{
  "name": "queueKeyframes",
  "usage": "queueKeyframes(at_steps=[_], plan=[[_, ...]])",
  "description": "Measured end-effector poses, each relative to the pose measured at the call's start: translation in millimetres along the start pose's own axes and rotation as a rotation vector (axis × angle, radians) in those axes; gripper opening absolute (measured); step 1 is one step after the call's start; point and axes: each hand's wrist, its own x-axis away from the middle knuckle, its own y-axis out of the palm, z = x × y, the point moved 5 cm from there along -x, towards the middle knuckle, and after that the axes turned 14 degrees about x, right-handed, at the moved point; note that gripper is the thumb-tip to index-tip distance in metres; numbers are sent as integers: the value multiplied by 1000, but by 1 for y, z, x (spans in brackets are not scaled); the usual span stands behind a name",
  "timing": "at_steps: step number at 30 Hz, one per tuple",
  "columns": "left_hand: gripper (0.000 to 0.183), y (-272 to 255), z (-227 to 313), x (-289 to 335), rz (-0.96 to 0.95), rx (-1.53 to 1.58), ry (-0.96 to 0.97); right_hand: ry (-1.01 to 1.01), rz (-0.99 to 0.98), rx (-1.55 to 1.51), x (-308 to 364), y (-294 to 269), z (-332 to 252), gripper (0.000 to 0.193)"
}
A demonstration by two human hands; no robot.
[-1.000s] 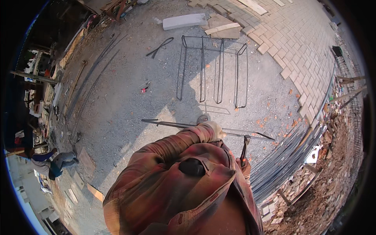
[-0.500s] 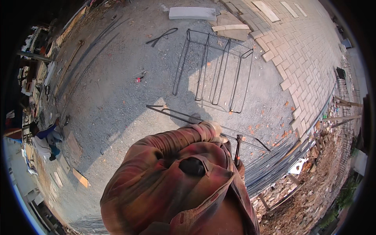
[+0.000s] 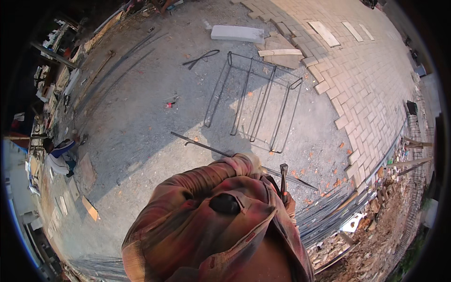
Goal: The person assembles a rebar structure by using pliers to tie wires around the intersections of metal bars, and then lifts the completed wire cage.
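Near the right gravel edge [image 3: 334,152], the left hand [image 3: 256,165] clasps a bar [image 3: 202,144], now nearly edge-on. The right hand [image 3: 290,205] grips a tool [image 3: 283,177].

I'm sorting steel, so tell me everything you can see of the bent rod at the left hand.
The bent rod is thin, dark and metal-looking. It slants across the view, its left end higher in the picture. The left hand appears to grip its middle, which hand and sleeve hide. A short hooked piece shows on the left part; the right part shows as two close strands.
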Motion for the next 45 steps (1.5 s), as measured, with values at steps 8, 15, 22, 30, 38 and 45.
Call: queueKeyframes(at_steps=[8, 15, 22, 30, 38, 45], plan=[[62, 2, 42, 10, -21, -82, -101, -3, -130, 390, -14, -47, 30, 39], [54, 19, 57, 10, 92, 31, -139, -125, -135, 358, -17, -80, 12, 25], [52, 38, 55, 23, 170, 108, -183, -151, -247, 305, -11, -86, -1, 30], [52, 43, 33, 26, 166, 149, -230, -112, -303, 380, -14, -58, 33, 25], [65, 37, 12, 43, 264, -61, -169, 104, -388, 318, 7, -22, 35, 30], [51, 63, -47, -5, 59, 218, -179, 156, -464, 279, 14, 9, 35, 44]])
